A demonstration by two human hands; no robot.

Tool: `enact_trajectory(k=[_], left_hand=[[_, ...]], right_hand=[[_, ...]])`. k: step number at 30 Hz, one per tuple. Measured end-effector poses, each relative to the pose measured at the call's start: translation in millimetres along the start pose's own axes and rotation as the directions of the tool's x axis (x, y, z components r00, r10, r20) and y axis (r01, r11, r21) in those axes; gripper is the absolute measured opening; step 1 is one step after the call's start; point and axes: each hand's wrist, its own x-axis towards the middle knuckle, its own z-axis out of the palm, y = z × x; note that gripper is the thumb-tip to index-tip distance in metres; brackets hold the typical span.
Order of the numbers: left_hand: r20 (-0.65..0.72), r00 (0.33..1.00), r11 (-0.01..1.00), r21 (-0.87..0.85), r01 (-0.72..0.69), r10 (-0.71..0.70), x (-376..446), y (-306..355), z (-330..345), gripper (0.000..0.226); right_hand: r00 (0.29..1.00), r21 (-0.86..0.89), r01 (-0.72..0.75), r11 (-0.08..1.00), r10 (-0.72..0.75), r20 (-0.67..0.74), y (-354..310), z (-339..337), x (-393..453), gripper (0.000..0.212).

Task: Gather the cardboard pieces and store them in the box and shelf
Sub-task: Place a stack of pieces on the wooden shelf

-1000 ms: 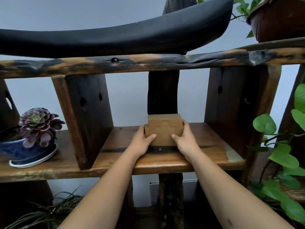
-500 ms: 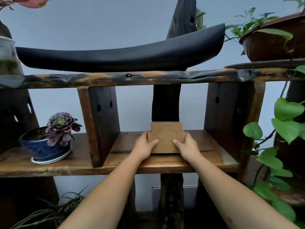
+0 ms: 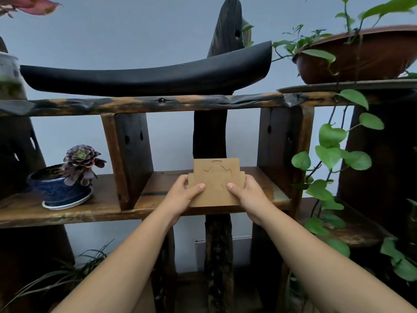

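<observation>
Potted succulent (image 3: 79,164), trailing vine (image 3: 334,152)

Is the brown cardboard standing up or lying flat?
Standing up. The cardboard shows its broad face to the camera, with the left hand and right hand gripping its sides above the shelf.

shelf (image 3: 266,188): rough dark-stained wooden board, worn to pale patches, split by upright wooden dividers
bay by the hands: the left hand (image 3: 180,196) and right hand (image 3: 249,196) are at its front edge; whether the cardboard they hold rests on the board cannot be told
left of the left hand, past a divider: blue pot (image 3: 55,188) with a purple succulent, standing on a white saucer
upper shelf (image 3: 135,105): above both hands, carries a long black curved piece (image 3: 146,75)
above and right of the right hand: brown planter (image 3: 361,57) on a flat tray, with trailing green vines
</observation>
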Motion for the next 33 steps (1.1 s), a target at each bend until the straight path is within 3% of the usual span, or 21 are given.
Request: enact_trajectory(k=[7,13,19,24,33], left_hand=[[0.069,0.996,0.969,-0.238,0.063,-0.047,-44,4,10,0.046],[0.072,0.996,0.968,-0.245,0.060,-0.043,-80,-6,14,0.058],[-0.036,0.997,0.990,-0.126,0.066,-0.071,-115,-25,16,0.062],[-0.174,0.982,0.997,0.015,0.075,-0.071,-148,-39,8,0.047],[-0.370,0.917,0.983,0.045,0.176,-0.147,-217,-60,-43,0.042]], right_hand=[[0.994,0.191,-0.024,0.981,0.003,0.109,-3,-17,-42,0.042],[0.969,0.224,-0.090,0.970,0.033,0.247,7,-29,-67,0.055],[0.963,0.208,-0.096,0.973,0.038,0.268,33,-20,-86,0.050],[0.943,0.133,-0.086,0.987,0.037,0.330,53,3,-99,0.045],[0.882,0.054,-0.089,0.995,0.053,0.469,61,72,-131,0.033]])
